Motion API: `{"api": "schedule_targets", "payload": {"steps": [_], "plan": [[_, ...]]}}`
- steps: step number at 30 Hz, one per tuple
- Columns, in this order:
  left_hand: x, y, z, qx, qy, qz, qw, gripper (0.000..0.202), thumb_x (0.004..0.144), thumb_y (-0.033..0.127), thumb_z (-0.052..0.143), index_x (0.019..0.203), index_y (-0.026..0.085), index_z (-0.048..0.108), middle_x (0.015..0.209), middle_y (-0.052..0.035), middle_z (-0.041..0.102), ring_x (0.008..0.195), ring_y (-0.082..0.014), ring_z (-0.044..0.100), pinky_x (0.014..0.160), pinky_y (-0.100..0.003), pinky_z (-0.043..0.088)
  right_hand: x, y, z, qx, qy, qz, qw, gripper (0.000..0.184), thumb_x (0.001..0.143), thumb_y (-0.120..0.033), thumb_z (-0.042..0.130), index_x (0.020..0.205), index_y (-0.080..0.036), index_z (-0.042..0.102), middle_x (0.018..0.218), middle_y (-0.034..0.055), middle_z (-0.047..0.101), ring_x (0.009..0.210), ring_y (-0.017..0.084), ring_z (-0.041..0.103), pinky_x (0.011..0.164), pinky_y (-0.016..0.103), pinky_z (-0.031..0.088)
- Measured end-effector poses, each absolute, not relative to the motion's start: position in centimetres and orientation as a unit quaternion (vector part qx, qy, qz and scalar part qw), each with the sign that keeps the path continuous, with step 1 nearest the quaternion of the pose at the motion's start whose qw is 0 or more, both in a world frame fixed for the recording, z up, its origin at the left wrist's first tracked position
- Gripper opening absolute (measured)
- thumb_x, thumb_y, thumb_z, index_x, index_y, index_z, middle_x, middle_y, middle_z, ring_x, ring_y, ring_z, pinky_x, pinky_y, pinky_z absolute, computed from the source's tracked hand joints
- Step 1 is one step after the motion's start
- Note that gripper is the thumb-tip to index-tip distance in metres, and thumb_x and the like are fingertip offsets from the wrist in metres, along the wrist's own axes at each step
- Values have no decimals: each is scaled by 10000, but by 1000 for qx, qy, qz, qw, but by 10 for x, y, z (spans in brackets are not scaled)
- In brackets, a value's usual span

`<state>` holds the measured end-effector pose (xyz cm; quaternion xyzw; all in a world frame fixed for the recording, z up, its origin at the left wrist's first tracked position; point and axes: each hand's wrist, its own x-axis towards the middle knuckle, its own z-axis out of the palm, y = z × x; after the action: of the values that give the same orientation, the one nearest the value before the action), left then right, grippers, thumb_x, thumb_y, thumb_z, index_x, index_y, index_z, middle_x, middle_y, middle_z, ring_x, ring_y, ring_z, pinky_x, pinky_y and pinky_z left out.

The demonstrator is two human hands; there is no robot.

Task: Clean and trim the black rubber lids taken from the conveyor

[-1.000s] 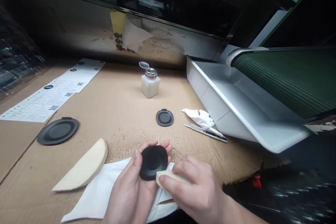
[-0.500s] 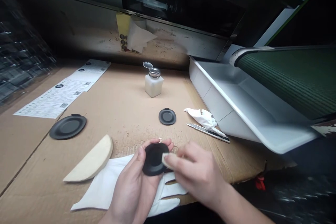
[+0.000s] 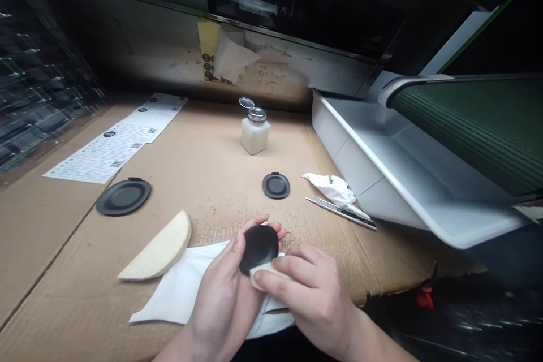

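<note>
In my left hand [image 3: 227,288] rests a small black rounded lid-like disc [image 3: 259,249], gripped between thumb and fingers with its shiny face up. My right hand [image 3: 316,288] pinches a small cream-coloured pad [image 3: 266,275], pressed against the disc's lower edge. Under both hands lies a white cloth glove [image 3: 178,288], partly covered. Left of it, a cream half-round pad [image 3: 159,249] overlaps the glove's edge. Two similar dark discs with small tabs lie on the cardboard, a larger one [image 3: 124,197] at left and a smaller one [image 3: 276,185] ahead of my hands.
A square dispenser bottle [image 3: 255,134] stands open-lidded at the back. Printed sheets [image 3: 114,144] lie left. Crumpled white tissue [image 3: 333,188] and a box cutter [image 3: 341,214] sit beside the grey-white tray [image 3: 373,172]. A green conveyor belt [image 3: 475,124] runs at right, clear plastic trays [image 3: 38,79] at left.
My right hand has moved the pad from the disc's right side to its lower edge. The disc has tilted in my left hand. The whole view has shifted slightly.
</note>
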<state>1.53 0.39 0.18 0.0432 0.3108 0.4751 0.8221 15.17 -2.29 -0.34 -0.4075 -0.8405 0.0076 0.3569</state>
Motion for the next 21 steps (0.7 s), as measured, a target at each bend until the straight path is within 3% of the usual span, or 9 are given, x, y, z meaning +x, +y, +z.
{"api": "schedule_targets", "payload": {"steps": [11,16,21], "plan": [[17,3,-2,71,280,487,824,287,870,346,457,962,135,628,1028,-115,624,1112,-252,501,1007,-390,332,170,-25,3,-421,-857,-8,297,211,853,-138,517,1014,-219,626,747,11,632,690,122,507,599,259,409],[17,2,3,53,286,488,823,387,887,421,384,931,139,646,984,-98,641,1074,-233,534,984,-345,367,136,-7,5,-417,-843,-14,339,225,847,-156,505,1023,-230,624,702,-1,614,669,127,483,618,264,408],[17,3,4,80,272,499,819,410,918,368,325,898,135,662,1004,-90,648,1116,-224,511,1005,-347,352,124,7,7,-493,-781,-25,383,206,852,-121,481,983,-156,637,743,29,622,667,121,498,615,245,411]]}}
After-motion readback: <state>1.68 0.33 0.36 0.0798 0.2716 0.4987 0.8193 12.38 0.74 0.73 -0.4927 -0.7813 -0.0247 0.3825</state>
